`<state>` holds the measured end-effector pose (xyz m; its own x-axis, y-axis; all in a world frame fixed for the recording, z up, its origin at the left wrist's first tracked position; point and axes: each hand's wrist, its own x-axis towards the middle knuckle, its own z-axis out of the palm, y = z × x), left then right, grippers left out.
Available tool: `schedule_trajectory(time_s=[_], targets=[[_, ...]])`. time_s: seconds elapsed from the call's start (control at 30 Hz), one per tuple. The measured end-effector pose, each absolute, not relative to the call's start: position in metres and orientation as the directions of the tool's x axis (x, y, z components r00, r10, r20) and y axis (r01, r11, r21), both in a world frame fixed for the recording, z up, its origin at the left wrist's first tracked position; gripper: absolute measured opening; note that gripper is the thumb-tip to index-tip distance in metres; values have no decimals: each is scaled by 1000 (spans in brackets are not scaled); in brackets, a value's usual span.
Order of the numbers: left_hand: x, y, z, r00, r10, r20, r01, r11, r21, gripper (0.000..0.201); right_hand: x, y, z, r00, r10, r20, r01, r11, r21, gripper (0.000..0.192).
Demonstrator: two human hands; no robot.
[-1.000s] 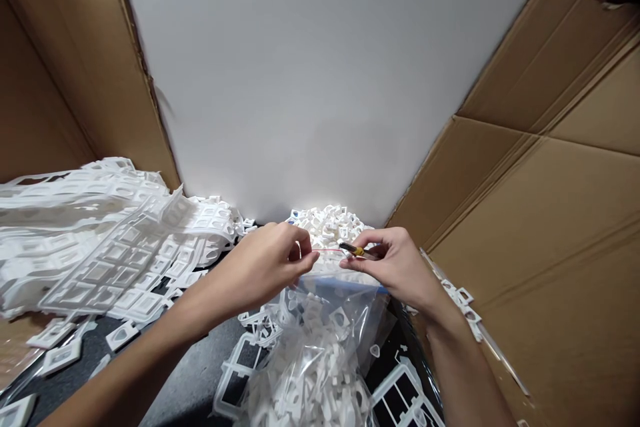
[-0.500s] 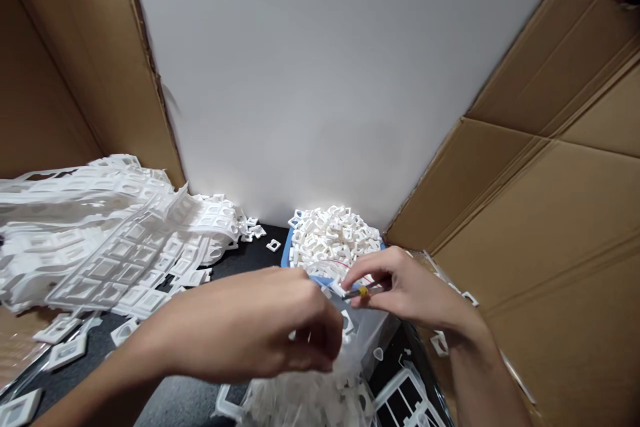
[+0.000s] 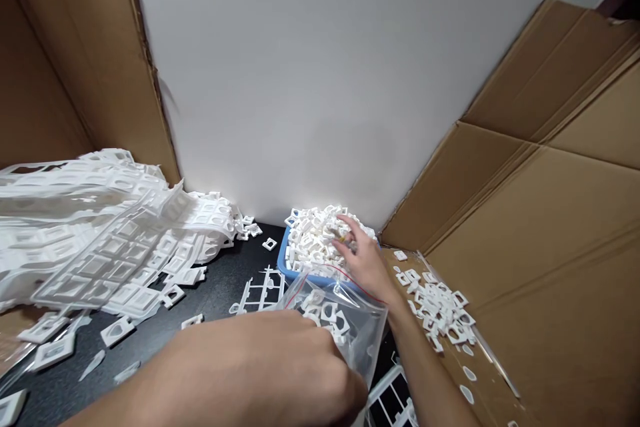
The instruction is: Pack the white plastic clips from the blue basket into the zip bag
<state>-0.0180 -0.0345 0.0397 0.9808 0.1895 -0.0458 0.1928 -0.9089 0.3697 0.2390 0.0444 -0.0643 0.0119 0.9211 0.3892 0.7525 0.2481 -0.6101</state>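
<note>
My left hand (image 3: 270,367) fills the bottom of the view, its fingers closed on the near side of a clear zip bag (image 3: 357,327). The bag has a red seal line and holds several small white square plastic parts. My right hand (image 3: 363,259) reaches past the bag. It rests on a heap of the same white parts (image 3: 313,240) piled in a blue tray (image 3: 283,261). A small tool with a yellow band (image 3: 341,238) shows between its fingers.
A tall stack of white plastic frame sheets (image 3: 95,227) lies at the left on the black surface. Loose white parts (image 3: 440,303) are scattered on the cardboard flap at right. A frame piece (image 3: 260,290) lies before the tray. Cardboard walls (image 3: 550,213) stand on both sides.
Both hands were together at the bag's mouth. My left hand has dropped low toward the camera with the bag, and my right hand has moved forward onto the heap in the tray.
</note>
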Motion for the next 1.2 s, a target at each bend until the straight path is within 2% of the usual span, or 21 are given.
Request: schedule_trajectory(time_s=[0.07, 0.1, 0.27, 0.33, 0.47, 0.6, 0.67, 0.9, 1.07, 1.2], targets=[[-19, -37, 39, 985, 155, -70, 170, -919, 355, 15, 229, 45, -74, -12, 927, 374, 836, 214, -505, 64], [-19, -38, 39, 986, 151, -75, 168, -923, 346, 16, 227, 44, -77, -6, 922, 387, 863, 200, -463, 64], [-19, -41, 38, 980, 197, -19, 190, -911, 367, 15, 231, 43, -81, 33, 873, 487, 907, 179, -381, 27], [-18, -40, 38, 979, 202, -14, 192, -904, 382, 14, 232, 43, -81, 22, 878, 477, 911, 179, -371, 21], [-17, -39, 39, 977, 209, -32, 206, -902, 379, 15, 230, 42, -83, 23, 875, 483, 942, 143, -304, 37], [-15, -37, 41, 956, 295, 7, 267, -874, 406, 19, 230, 43, -85, 42, 852, 522, 962, 107, -251, 64], [-14, -34, 41, 946, 322, 36, 279, -865, 417, 20, 233, 44, -86, 8, 865, 502, 965, 125, -231, 64], [-11, -25, 33, 949, 311, 43, 255, -844, 472, 15, 235, 44, -84, 19, 887, 461, 959, 115, -260, 33], [-12, -26, 34, 936, 349, 42, 291, -835, 467, 17, 236, 43, -82, 8, 897, 442, 953, 127, -275, 52], [-13, -31, 39, 930, 367, 28, 317, -837, 446, 17, 238, 45, -82, 13, 908, 419, 939, 133, -317, 50]])
